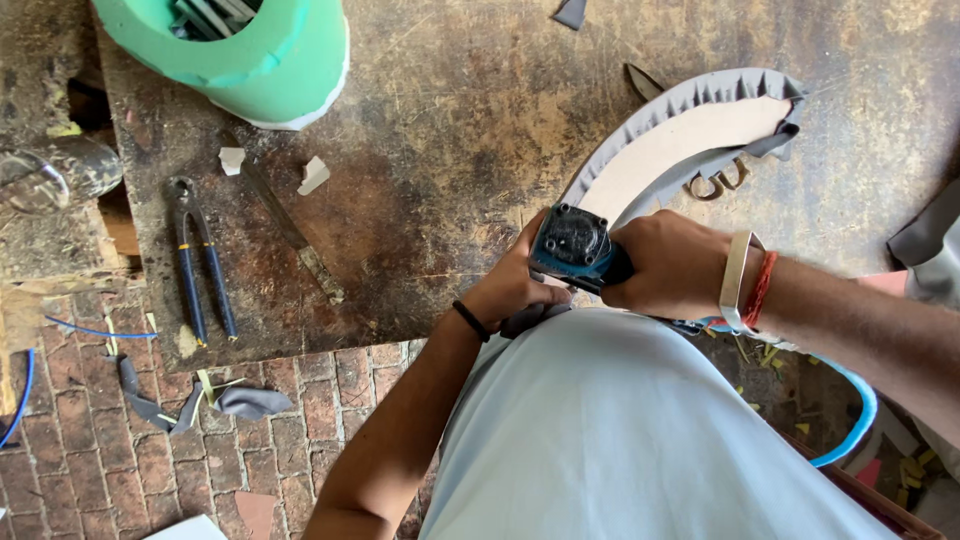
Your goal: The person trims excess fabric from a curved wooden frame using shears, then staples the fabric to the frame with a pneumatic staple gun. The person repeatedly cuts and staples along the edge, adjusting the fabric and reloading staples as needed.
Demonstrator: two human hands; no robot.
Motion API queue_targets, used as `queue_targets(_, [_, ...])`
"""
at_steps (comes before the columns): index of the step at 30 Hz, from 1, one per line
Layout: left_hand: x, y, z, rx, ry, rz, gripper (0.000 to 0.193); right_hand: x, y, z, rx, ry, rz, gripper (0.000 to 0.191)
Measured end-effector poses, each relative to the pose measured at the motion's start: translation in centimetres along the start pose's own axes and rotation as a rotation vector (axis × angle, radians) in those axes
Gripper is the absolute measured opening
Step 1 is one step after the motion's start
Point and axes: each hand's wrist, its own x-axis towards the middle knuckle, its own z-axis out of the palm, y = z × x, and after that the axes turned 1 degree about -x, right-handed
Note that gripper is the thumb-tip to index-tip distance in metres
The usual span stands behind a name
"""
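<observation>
Low centre, close to the body: right hand (672, 268) wrapped tight around a blue tool (578, 247), left hand (515, 285) cupped against its nose, steadying it on the near end of a curved grey-edged panel (690, 140). Further left on the bench (450, 130), pliers (198, 260) and a blade (285, 230) lying within reach. Upper left, a green tub (270, 65) of spare tools.

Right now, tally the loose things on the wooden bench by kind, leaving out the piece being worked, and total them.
Blue-handled pincers: 1
Long flat metal tool: 1
Green foam-wrapped container: 1
Small white scraps: 2
Total: 5
Both hands, left hand and right hand, are on the blue power tool at the grey curved piece.
</observation>
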Motion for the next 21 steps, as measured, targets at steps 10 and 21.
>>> queue_targets(10, [-5.0, -2.1, -0.1, -0.236, -0.011, 0.069, 0.105, -0.1, -1.5, -0.9, 0.019, -0.063, 0.067, 0.029])
queue_targets(21, [-4.5, -1.4, -0.4, 0.005, 0.041, 0.068, 0.110, -1.1, -3.0, -1.1, -0.017, -0.080, 0.108, 0.027])
